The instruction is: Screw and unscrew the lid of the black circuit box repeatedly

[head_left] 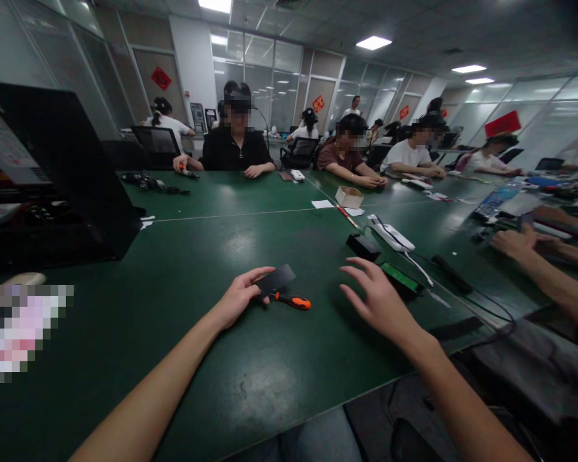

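My left hand [240, 296] is closed on a flat dark rectangular plate [280, 278], gripped at its left end above the green table [212, 359]. Just below the plate, a screwdriver [296, 301] with an orange and black handle lies on the table; its tip end is partly hidden near my left fingers. To the right, my right hand [378, 298] hovers with its fingers apart and nothing in them. Beyond that hand sits a black box-shaped part [363, 246]. A green circuit board [402, 278] in a dark casing lies beside my right hand, partly covered by it.
A white power strip [392, 233] with cables stands at the right, and a small open cardboard box [349, 196] farther back. A large black case [58, 173] rises at the left. Another person's hands [522, 244] work at the right edge; several people sit across the table.
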`<action>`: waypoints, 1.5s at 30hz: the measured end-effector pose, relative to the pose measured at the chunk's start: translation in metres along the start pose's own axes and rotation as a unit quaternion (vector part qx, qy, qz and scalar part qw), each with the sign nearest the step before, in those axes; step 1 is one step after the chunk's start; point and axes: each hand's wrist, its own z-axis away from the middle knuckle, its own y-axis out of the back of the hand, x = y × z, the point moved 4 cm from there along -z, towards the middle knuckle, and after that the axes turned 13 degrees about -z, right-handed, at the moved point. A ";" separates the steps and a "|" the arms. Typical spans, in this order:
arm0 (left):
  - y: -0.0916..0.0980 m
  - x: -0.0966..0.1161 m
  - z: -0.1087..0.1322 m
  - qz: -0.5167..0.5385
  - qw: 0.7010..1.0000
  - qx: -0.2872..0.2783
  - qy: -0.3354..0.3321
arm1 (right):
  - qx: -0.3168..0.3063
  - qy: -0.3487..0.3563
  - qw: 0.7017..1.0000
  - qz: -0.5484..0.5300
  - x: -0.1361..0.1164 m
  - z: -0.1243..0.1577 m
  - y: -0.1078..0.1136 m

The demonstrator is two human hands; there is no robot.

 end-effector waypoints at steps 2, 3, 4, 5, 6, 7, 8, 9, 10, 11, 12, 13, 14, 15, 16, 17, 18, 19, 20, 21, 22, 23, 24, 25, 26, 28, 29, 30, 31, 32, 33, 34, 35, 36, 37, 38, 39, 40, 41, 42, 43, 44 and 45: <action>-0.003 0.000 0.001 -0.011 1.000 -0.027 0.001 | -0.077 0.088 0.993 -0.025 -0.042 -0.023 -0.016; -0.004 0.000 0.002 -0.017 0.999 -0.040 0.002 | -0.112 0.128 0.985 -0.028 -0.058 -0.032 -0.024; -0.005 0.001 0.003 -0.021 0.998 -0.052 0.002 | -0.141 0.162 0.976 -0.026 -0.071 -0.040 -0.032; -0.006 0.001 0.004 -0.024 0.998 -0.060 0.002 | -0.159 0.185 0.970 -0.019 -0.081 -0.047 -0.039; -0.006 0.002 0.004 -0.026 0.998 -0.062 -0.001 | -0.170 0.201 0.965 -0.012 -0.086 -0.052 -0.045; -0.006 0.003 0.004 -0.025 0.998 -0.060 -0.004 | -0.175 0.210 0.962 -0.004 -0.089 -0.057 -0.050; -0.005 0.003 0.005 -0.022 0.998 -0.055 -0.008 | -0.176 0.215 0.961 0.006 -0.090 -0.059 -0.054; -0.004 0.003 0.004 -0.020 0.999 -0.049 -0.011 | -0.174 0.219 0.960 0.016 -0.089 -0.061 -0.057; -0.003 0.003 0.004 -0.018 0.999 -0.047 -0.012 | -0.172 0.223 0.959 0.026 -0.088 -0.061 -0.060; -0.003 0.001 0.003 -0.019 0.999 -0.050 -0.010 | -0.168 0.228 0.958 0.036 -0.085 -0.060 -0.061; -0.004 0.000 0.003 -0.021 0.998 -0.056 -0.009 | -0.161 0.232 0.958 0.043 -0.081 -0.057 -0.060; -0.005 -0.002 0.002 -0.025 0.998 -0.061 -0.009 | -0.152 0.233 0.959 0.047 -0.075 -0.053 -0.057; -0.006 -0.004 0.002 -0.030 0.998 -0.063 -0.011 | -0.138 0.226 0.963 0.048 -0.067 -0.048 -0.053; -0.007 -0.005 0.001 -0.037 0.997 -0.061 -0.013 | -0.118 0.209 0.970 0.046 -0.056 -0.043 -0.046; -0.008 -0.006 0.001 -0.045 0.997 -0.056 -0.015 | -0.092 0.178 0.979 0.045 -0.041 -0.036 -0.036; -0.009 -0.007 0.001 -0.054 0.997 -0.049 -0.016 | -0.059 0.132 0.988 0.046 -0.022 -0.029 -0.025; -0.010 -0.008 0.001 -0.065 0.997 -0.043 -0.016 | -0.022 0.080 0.995 0.048 -0.001 -0.019 -0.012; -0.010 -0.007 0.001 -0.078 0.996 -0.038 -0.016 | 0.017 0.022 0.998 0.051 0.022 -0.009 0.001; -0.011 -0.007 0.001 -0.092 0.995 -0.037 -0.016 | 0.053 -0.035 0.996 0.061 0.046 0.004 0.013; -0.011 -0.006 0.002 -0.107 0.993 -0.036 -0.018 | 0.089 -0.084 0.989 0.080 0.068 0.017 0.024; -0.012 -0.004 0.002 -0.120 0.992 -0.039 -0.018 | 0.113 -0.123 0.980 0.104 0.088 0.030 0.033; -0.012 -0.003 0.002 -0.131 0.990 -0.042 -0.018 | 0.117 -0.149 0.975 0.117 0.104 0.041 0.038; -0.013 -0.002 0.002 -0.139 0.989 -0.046 -0.017 | 0.112 -0.164 0.972 0.123 0.117 0.051 0.040; -0.013 0.000 0.003 -0.144 0.988 -0.048 -0.016 | 0.103 -0.175 0.971 0.123 0.127 0.058 0.040; -0.014 0.000 0.003 -0.147 0.988 -0.050 -0.016 | 0.092 -0.183 0.972 0.116 0.135 0.064 0.039; -0.014 0.001 0.003 -0.149 0.987 -0.048 -0.019 | 0.075 -0.195 0.973 0.095 0.143 0.070 0.034; -0.014 0.001 0.003 -0.150 0.987 -0.047 -0.021 | 0.071 -0.198 0.974 0.085 0.145 0.071 0.032; -0.014 0.001 0.002 -0.150 0.987 -0.047 -0.022 | 0.069 -0.198 0.975 0.078 0.145 0.072 0.030; -0.014 0.001 0.002 -0.149 0.987 -0.047 -0.023 | 0.069 -0.196 0.975 0.073 0.145 0.072 0.029; -0.014 0.000 0.002 -0.147 0.988 -0.047 -0.024 | 0.071 -0.191 0.976 0.071 0.144 0.072 0.028; -0.014 0.000 0.002 -0.147 0.988 -0.046 -0.026 | 0.072 -0.188 0.977 0.072 0.142 0.072 0.028; -0.014 -0.001 0.002 -0.148 0.988 -0.046 -0.027 | 0.073 -0.189 0.976 0.075 0.142 0.072 0.029; -0.014 -0.001 0.002 -0.151 0.987 -0.045 -0.026 | 0.069 -0.194 0.975 0.079 0.141 0.072 0.029; -0.014 -0.001 0.002 -0.154 0.987 -0.045 -0.025 | 0.060 -0.201 0.974 0.084 0.140 0.072 0.030; -0.014 -0.001 0.002 -0.157 0.986 -0.045 -0.022 | 0.044 -0.209 0.973 0.089 0.140 0.071 0.031; -0.014 0.000 0.002 -0.161 0.986 -0.045 -0.019 | 0.024 -0.216 0.972 0.094 0.140 0.070 0.031; -0.014 0.000 0.002 -0.163 0.985 -0.045 -0.015 | 0.000 -0.220 0.971 0.098 0.139 0.069 0.031; -0.014 0.001 0.002 -0.166 0.985 -0.044 -0.013 | -0.026 -0.219 0.970 0.101 0.139 0.067 0.032; -0.014 0.001 0.002 -0.168 0.985 -0.043 -0.011 | -0.047 -0.215 0.970 0.101 0.139 0.066 0.032; -0.014 0.002 0.002 -0.172 0.984 -0.043 -0.011 | -0.060 -0.209 0.972 0.095 0.140 0.064 0.033; -0.014 0.002 0.002 -0.175 0.984 -0.044 -0.011 | -0.067 -0.200 0.974 0.081 0.141 0.063 0.035; -0.014 0.002 0.002 -0.177 0.983 -0.044 -0.012 | -0.070 -0.194 0.977 0.060 0.143 0.062 0.036; -0.014 0.002 0.002 -0.178 0.983 -0.045 -0.013 | -0.070 -0.191 0.979 0.033 0.145 0.062 0.038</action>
